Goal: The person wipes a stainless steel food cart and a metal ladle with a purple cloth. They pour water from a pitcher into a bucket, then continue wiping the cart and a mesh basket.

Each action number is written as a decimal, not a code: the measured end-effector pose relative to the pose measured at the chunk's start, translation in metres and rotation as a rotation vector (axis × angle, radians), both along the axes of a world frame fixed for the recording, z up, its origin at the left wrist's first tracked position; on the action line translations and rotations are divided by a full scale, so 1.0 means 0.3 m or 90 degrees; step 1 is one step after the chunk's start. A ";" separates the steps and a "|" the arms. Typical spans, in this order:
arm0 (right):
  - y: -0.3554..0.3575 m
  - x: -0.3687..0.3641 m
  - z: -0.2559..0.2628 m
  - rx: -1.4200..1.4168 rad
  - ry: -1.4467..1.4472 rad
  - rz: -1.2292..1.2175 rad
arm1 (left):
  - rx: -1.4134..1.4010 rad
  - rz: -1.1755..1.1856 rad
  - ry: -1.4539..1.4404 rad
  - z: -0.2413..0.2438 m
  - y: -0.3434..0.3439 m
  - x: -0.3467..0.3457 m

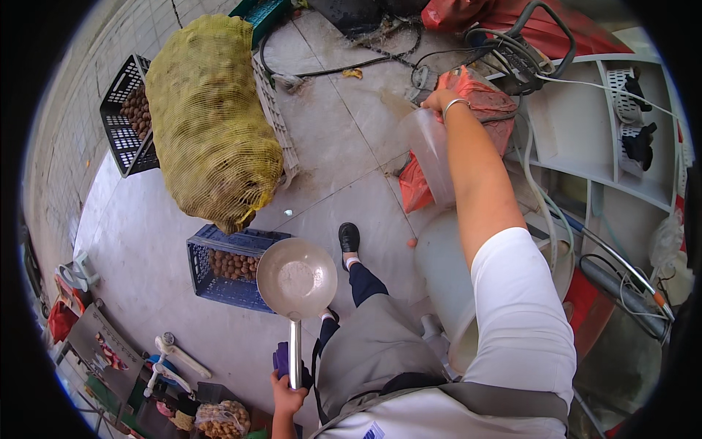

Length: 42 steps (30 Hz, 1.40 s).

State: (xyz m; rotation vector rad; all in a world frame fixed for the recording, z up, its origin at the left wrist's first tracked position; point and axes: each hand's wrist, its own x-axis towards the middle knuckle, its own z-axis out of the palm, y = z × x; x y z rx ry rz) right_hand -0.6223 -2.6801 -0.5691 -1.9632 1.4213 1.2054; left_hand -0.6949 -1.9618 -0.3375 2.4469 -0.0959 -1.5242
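Observation:
My left hand [289, 392] is closed around the metal handle of a round metal pan [297, 278], with something purple beside the handle. The pan looks empty and is held over the floor, its rim overlapping a blue plastic crate [236, 291] of round brown produce. My right hand [437, 102] reaches far forward and grips the rim of a translucent plastic container [430, 145]. That container is tilted next to a red plastic-wrapped bundle [482, 99]. My right fingers are partly hidden.
A large yellow mesh sack [214, 120] of produce lies ahead on the left, beside a black crate [123, 118]. White shelving [576, 120], a pressure-washer-like machine with cables [521, 55] and a large pale tub [447, 269] are at the right. A white stool-like frame [170, 362] stands lower left.

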 end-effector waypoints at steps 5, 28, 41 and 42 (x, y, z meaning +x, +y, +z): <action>-0.017 -0.051 0.029 -0.011 -0.100 -0.164 | -0.011 0.018 -0.026 0.027 -0.025 0.034; 0.884 -1.478 1.102 -0.590 -0.760 -0.678 | -0.063 -0.152 -0.074 -0.094 0.163 0.339; 1.043 -2.063 1.147 -0.468 -0.996 -0.829 | -0.036 -0.062 -0.073 -0.111 0.073 0.064; 1.045 -2.082 1.157 -0.434 -1.003 -0.811 | -0.032 -0.039 -0.056 -0.080 0.011 0.006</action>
